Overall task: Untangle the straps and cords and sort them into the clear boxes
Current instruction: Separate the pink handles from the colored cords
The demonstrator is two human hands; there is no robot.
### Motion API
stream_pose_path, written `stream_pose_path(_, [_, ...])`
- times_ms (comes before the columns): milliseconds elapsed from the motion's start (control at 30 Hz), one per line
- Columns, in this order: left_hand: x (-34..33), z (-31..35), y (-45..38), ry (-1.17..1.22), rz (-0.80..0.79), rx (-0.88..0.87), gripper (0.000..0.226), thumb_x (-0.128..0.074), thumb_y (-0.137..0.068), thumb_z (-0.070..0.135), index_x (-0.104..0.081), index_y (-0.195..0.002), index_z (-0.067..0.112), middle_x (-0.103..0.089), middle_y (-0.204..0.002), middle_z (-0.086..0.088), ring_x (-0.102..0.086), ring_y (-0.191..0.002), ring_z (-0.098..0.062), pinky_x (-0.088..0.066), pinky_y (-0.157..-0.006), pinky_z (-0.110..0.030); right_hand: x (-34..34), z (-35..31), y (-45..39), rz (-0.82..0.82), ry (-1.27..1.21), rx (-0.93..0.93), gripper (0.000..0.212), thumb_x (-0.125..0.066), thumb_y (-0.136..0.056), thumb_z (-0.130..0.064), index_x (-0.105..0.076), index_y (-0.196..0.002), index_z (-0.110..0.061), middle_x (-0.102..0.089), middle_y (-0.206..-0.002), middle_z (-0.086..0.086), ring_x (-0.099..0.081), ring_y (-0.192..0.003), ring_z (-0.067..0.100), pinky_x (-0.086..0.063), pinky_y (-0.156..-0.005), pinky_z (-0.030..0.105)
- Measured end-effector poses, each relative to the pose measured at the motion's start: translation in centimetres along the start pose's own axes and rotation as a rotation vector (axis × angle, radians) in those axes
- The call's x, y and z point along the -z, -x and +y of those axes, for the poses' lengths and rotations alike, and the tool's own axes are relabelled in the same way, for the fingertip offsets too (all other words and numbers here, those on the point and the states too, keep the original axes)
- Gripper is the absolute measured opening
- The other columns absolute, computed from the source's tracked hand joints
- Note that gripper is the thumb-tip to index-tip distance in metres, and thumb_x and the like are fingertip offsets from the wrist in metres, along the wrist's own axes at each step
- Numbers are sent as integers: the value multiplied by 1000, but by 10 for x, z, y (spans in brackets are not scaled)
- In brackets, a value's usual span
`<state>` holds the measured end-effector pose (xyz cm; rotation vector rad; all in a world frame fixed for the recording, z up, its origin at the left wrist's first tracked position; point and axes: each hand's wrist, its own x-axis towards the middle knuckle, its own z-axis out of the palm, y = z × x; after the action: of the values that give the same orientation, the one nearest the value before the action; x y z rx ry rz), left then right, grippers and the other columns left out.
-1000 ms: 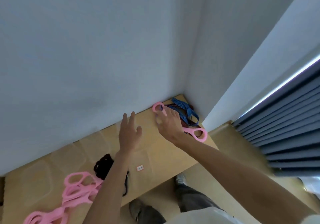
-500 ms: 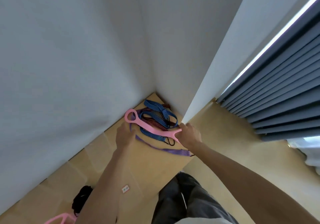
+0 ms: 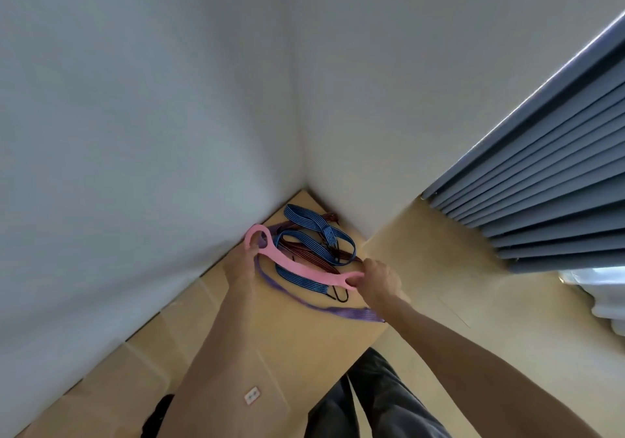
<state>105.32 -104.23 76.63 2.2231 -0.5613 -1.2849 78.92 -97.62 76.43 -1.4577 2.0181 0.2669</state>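
Note:
A pink rubber strap [image 3: 297, 266] with a loop at each end stretches between my hands above the table's far corner. My left hand [image 3: 240, 268] pinches it just below its left loop. My right hand [image 3: 378, 282] grips its right loop. Under it lies a tangle of blue striped straps [image 3: 318, 234] and dark red cords [image 3: 304, 255]. A purple strap [image 3: 341, 310] runs from under the pink strap toward the table's right edge. No clear box shows in this view.
The wooden table [image 3: 304, 343] fits into a corner of white walls. A black cord bundle [image 3: 159, 414] lies at the bottom left beside a small white tag [image 3: 252, 396]. Grey pleated curtains [image 3: 541, 207] hang at the right. My legs stand below the table's edge.
The view has swung right and nearer the corner. My right hand slid to the strap's right loop, my left hand took hold near the left loop, and the pink strap is lifted off the tangle.

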Motion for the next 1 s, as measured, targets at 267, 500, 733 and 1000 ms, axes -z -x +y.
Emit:
stream_pose_path(267, [5,20,-1,393,-1,285,14,-71,-89,3,-59,-84,4,-55,-73,-6,-52,-65,-15,-45,-60,-21,50,-57,-5,-29,-426,69,15,-54,-78,-14,-67,-73,-7,-62,-67,7,-58,-63,21,-40,-53,25])
stream_pose_path(500, [4,25,7,393,-101,202,36,-71,-89,4,-62,-121,-9,-67,-118,-23,-66,-109,-36,-52,-100,-43,84,-82,0,-82,-936,45,19,-69,-86,-20,-76,-70,-12,-75,-66,0,-67,-57,4,-56,-65,19])
stream_pose_path(733, [0,41,43,276,-123,15,18,-66,-87,3,-69,-105,2,-66,-77,-3,-55,-50,-5,-39,-43,-13,98,-90,15,-101,-1166,53,8,-66,-94,-20,-70,-91,-14,-77,-79,4,-72,-73,12,-51,-62,20])
stream_pose_path(1000, [24,77,129,-38,-363,-772,39,-67,-80,3,-73,-82,41,-75,-82,12,-72,-78,-5,-53,-67,-14,125,-128,55,29,-933,365,17,-71,-87,-25,-71,-92,-9,-70,-79,6,-67,-75,23,-55,-69,34])
